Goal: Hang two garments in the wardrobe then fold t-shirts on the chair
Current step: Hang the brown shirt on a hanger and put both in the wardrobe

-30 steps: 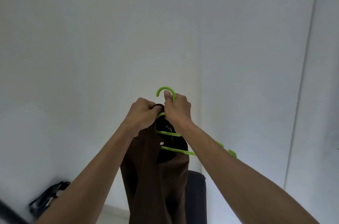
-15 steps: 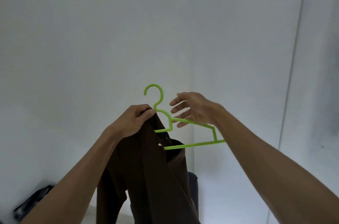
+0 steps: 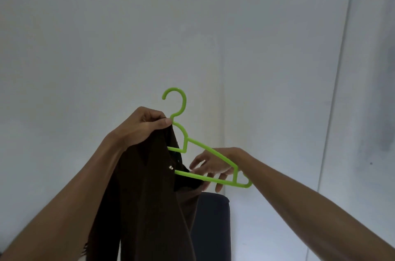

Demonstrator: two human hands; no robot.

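A bright green plastic hanger (image 3: 210,150) is held up in front of a white wall. A dark brown garment (image 3: 147,201) hangs from the hanger's left side, down past the bottom of the view. My left hand (image 3: 143,127) pinches the hanger's neck together with the garment's collar. My right hand (image 3: 210,166) is lower, behind the hanger's bare right arm, fingers spread and reaching toward the garment's loose shoulder. It holds nothing that I can see.
A dark chair back (image 3: 211,226) stands below the hanger, partly behind the garment. White walls meet in a corner (image 3: 222,90) behind the hands. A vertical edge (image 3: 339,68) runs down the right side.
My right hand let go of the hanger's hook, opened, and dropped down behind the hanger's right arm. The hanger turned side-on, and my left hand keeps its grip.
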